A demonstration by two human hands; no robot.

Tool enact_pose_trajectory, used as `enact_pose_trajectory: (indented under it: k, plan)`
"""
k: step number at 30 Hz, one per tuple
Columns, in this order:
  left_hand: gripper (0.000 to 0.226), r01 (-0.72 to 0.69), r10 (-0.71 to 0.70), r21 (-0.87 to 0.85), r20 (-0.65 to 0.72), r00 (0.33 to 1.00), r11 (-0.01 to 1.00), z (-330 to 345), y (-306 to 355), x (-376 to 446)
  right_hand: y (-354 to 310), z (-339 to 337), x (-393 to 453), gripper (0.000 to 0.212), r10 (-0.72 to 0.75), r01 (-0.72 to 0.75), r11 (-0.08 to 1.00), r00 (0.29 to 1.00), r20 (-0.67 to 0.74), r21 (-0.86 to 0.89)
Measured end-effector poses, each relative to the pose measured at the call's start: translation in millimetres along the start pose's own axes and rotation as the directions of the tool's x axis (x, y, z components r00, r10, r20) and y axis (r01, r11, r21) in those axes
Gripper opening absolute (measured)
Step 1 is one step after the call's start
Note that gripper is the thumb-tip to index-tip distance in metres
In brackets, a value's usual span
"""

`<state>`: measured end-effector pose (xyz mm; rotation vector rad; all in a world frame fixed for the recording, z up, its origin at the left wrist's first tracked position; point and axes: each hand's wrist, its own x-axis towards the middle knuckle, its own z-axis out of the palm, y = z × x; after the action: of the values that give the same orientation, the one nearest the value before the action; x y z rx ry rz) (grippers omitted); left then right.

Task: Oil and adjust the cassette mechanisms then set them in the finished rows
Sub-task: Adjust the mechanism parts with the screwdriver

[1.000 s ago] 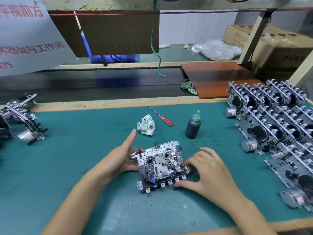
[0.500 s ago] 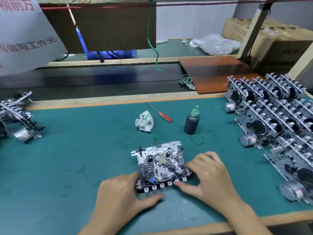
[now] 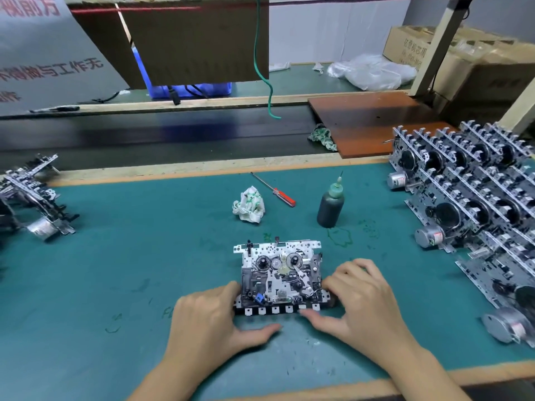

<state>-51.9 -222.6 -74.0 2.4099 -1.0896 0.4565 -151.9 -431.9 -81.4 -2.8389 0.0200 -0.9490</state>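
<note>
A cassette mechanism [image 3: 279,274] lies flat on the green mat [image 3: 130,270] in front of me, its key row facing me. My left hand [image 3: 210,316] holds its near left corner, fingers against the left edge and thumb stretched along the front. My right hand [image 3: 366,302] grips the near right corner, fingers curled over the right edge and thumb by the keys. The dark oil bottle [image 3: 331,205] stands upright behind the mechanism to the right. Finished rows [image 3: 469,198] of mechanisms lean in lines at the far right.
A red-handled screwdriver [image 3: 275,191] and a crumpled rag [image 3: 249,206] lie behind the mechanism. More mechanisms [image 3: 31,198] sit at the left edge. A dark conveyor belt [image 3: 144,140] runs behind the mat, with a brown board [image 3: 370,123] on it and a green wire [image 3: 269,82] hanging above.
My left hand has moved from the mechanism's far left side down to its near left corner. My right hand has stayed at the right corner and the mechanism has barely shifted.
</note>
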Motion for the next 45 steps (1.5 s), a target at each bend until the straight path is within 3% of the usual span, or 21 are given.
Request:
enact_pose_trajectory:
  k: [8, 14, 21, 27, 30, 37, 42, 45]
  plan:
    - [0.067, 0.013, -0.013, -0.011, -0.035, 0.999, 1.000, 3.1, 2.6, 2.9, -10.5, 6.2, -0.2, 0.056, 0.087, -0.092, 0.992, 0.994, -0.061, -0.082]
    - [0.069, 0.080, -0.079, 0.007, -0.048, 0.996, 0.997, 5.2, 4.8, 4.9, 4.9, 1.0, 3.5, 0.048, -0.060, 0.061, 0.997, 0.998, 0.018, -0.052]
    - [0.065, 0.123, -0.122, 0.032, -0.044, 0.992, 0.992, 7.8, 6.3, 3.8, 4.9, -1.3, 2.1, 0.055, -0.039, 0.036, 0.998, 0.998, 0.051, 0.054]
    - [0.062, -0.063, 0.068, -0.065, 0.081, 0.994, 0.996, -1.0, -6.6, 2.8, 2.0, 1.5, 1.1, 0.055, 0.017, -0.016, 0.999, 1.000, 0.021, -0.046]
    - [0.053, -0.115, 0.118, -0.047, 0.057, 0.991, 0.992, 0.3, -8.3, 0.8, 4.8, 0.1, 1.1, 0.056, 0.009, -0.008, 0.999, 0.999, 0.041, -0.038]
    - [0.052, -0.072, 0.072, 0.003, 0.023, 0.997, 0.997, -0.1, -12.3, 3.5, 1.9, -4.5, 1.2, 0.057, -0.034, 0.024, 0.993, 0.995, 0.089, 0.116]
    - [0.062, -0.080, 0.080, -0.008, 0.066, 0.995, 0.997, -4.9, -9.2, 2.9, 2.2, -2.3, 2.0, 0.048, -0.035, 0.033, 0.999, 0.998, 0.052, 0.042]
    - [0.060, -0.014, 0.014, 0.007, 0.018, 1.000, 1.000, -4.5, 1.7, 2.7, 0.4, -1.8, 2.2, 0.046, -0.010, 0.008, 1.000, 0.999, 0.049, 0.026]
